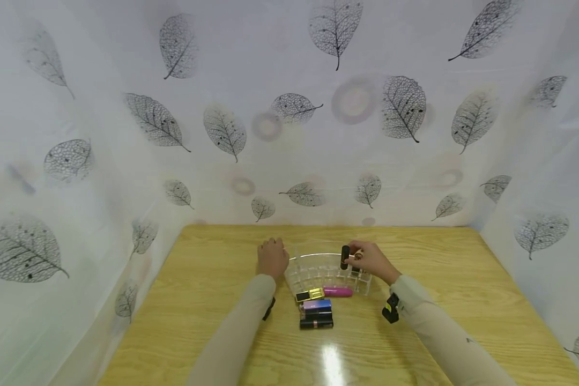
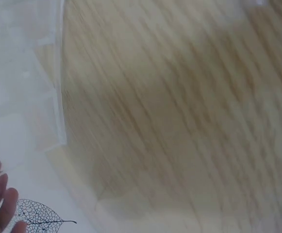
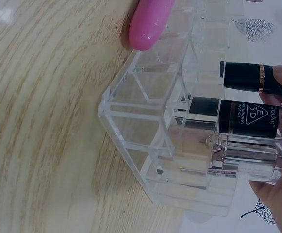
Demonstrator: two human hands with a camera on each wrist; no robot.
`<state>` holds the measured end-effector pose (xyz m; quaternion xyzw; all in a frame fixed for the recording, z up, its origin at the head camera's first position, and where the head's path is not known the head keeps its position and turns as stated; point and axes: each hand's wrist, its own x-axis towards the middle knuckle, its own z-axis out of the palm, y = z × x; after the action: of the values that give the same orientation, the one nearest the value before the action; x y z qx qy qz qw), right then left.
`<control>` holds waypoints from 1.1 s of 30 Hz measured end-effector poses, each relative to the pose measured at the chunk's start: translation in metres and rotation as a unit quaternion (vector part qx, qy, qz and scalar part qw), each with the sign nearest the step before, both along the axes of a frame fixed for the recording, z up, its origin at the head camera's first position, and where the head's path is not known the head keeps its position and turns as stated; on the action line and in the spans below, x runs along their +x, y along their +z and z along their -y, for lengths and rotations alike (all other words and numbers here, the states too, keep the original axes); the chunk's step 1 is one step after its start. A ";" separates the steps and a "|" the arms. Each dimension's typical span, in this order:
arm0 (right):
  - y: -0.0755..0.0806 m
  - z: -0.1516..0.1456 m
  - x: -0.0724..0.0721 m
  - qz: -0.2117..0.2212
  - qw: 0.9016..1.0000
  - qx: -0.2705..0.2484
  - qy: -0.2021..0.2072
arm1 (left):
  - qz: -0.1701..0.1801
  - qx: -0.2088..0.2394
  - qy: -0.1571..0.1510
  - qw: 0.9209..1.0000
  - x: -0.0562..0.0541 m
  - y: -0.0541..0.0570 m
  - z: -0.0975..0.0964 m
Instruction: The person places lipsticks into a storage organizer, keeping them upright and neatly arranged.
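Observation:
A clear tiered lipstick organizer (image 1: 313,273) stands on the wooden table. At its left back edge, my left hand (image 1: 272,258) holds the plastic, its curled fingers (image 2: 4,204) partly in the left wrist view. Over the organizer's right side my right hand (image 1: 372,261) pinches a black lipstick (image 1: 344,257) upright; the right wrist view shows its gold band and my thumb against the tube (image 3: 242,76). Close by, a black lettered lipstick (image 3: 250,119) and a silver-and-clear tube (image 3: 250,151) stand in the organizer's right-end slots.
Before the organizer lie a pink tube (image 1: 338,292), a gold-and-black lipstick (image 1: 310,295), a blue-purple tube (image 1: 317,305) and black lipsticks (image 1: 316,324). A leaf-patterned curtain (image 1: 289,161) hangs behind the table (image 1: 212,321) and along both sides.

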<state>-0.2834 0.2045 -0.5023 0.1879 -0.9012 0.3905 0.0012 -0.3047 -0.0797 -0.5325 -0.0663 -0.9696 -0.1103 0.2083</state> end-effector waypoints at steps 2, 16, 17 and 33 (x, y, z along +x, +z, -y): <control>0.001 0.000 0.000 0.000 1.000 0.006 0.003 | -0.011 -0.020 -0.005 1.000 -0.001 0.000 0.001; 0.004 0.001 0.003 -0.010 0.997 0.069 0.018 | -0.039 -0.029 -0.032 0.998 -0.003 -0.004 0.002; 0.004 0.000 0.003 -0.013 0.997 0.075 0.020 | -0.035 -0.028 -0.031 0.998 -0.002 -0.004 0.002; 0.002 -0.002 0.003 -0.028 0.993 0.111 0.011 | -0.031 -0.043 -0.016 0.998 -0.004 -0.008 0.001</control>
<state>-0.2800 0.2065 -0.5007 0.2076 -0.9364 0.2829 0.0016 -0.3084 -0.0805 -0.5407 -0.0939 -0.9653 -0.0701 0.2333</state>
